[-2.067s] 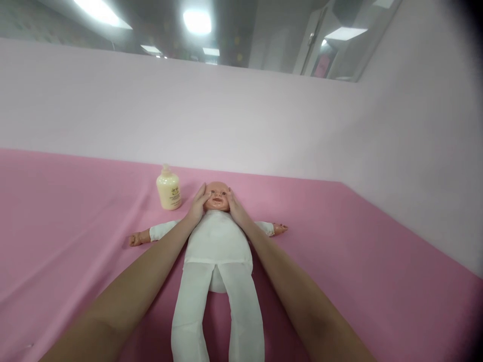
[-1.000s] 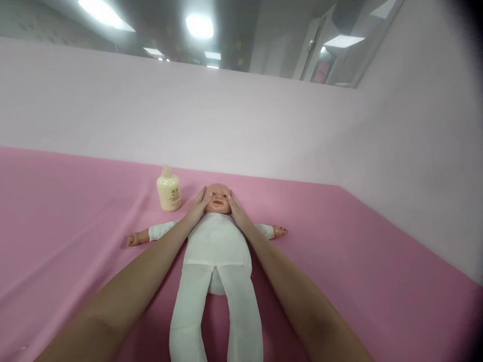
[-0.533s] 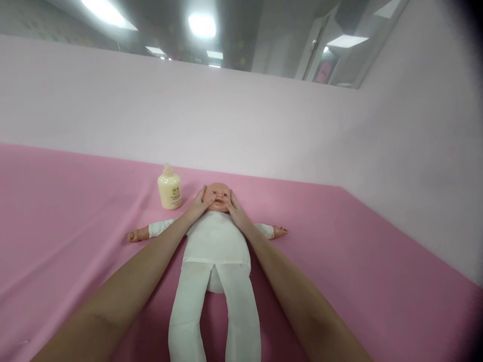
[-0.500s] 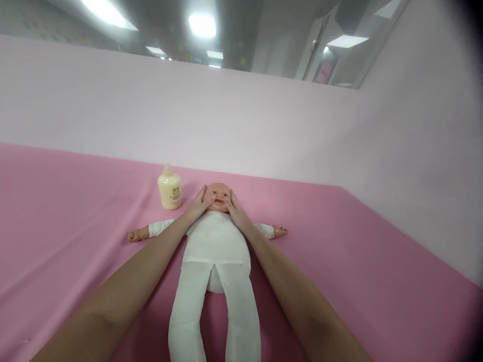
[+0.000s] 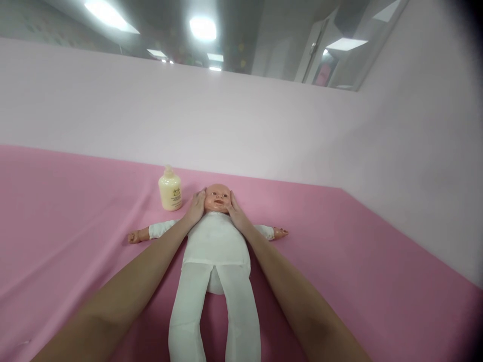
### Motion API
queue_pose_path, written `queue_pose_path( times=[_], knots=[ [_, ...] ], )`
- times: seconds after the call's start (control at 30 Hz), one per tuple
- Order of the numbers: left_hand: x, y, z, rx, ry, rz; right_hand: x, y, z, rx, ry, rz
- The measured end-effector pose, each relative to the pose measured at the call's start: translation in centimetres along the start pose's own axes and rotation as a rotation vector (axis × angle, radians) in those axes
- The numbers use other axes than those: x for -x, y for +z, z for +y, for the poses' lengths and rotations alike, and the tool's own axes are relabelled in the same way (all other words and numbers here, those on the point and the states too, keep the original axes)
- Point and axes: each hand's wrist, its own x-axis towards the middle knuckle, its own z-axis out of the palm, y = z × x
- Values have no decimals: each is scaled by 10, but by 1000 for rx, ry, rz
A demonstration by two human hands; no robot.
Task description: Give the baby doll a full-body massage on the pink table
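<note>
At frame centre, the open left hand [image 5: 196, 207] and right hand [image 5: 234, 211] cup the doll [image 5: 217, 241]'s cheeks, steadying its head, with the bottle [image 5: 170, 189] standing upright just left, within reach.

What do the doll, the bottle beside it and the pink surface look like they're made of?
Doll: the head looks like smooth, slightly glossy plastic or vinyl; the white body and legs look like soft matte cloth, limp and seamed.
Bottle: probably translucent plastic, cream-coloured inside, with a printed label.
Pink cover: matte fabric, judging by its long shallow creases.
The left hand and right hand cup the head's sides.
</note>
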Motion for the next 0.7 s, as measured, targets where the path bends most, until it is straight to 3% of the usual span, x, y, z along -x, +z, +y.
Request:
queue_pose_path(
  times=[0.13,0.33,0.7],
  knots=[
    [2,-5,1,-119,72,-49,7,1,-8,-17,22,-4],
    [12,0,11,-159,40,-204,9,-3,-17,59,-73,47],
    [17,1,23,-47,-50,-187,-3,-4,2,-30,-84,56]
  ],
)
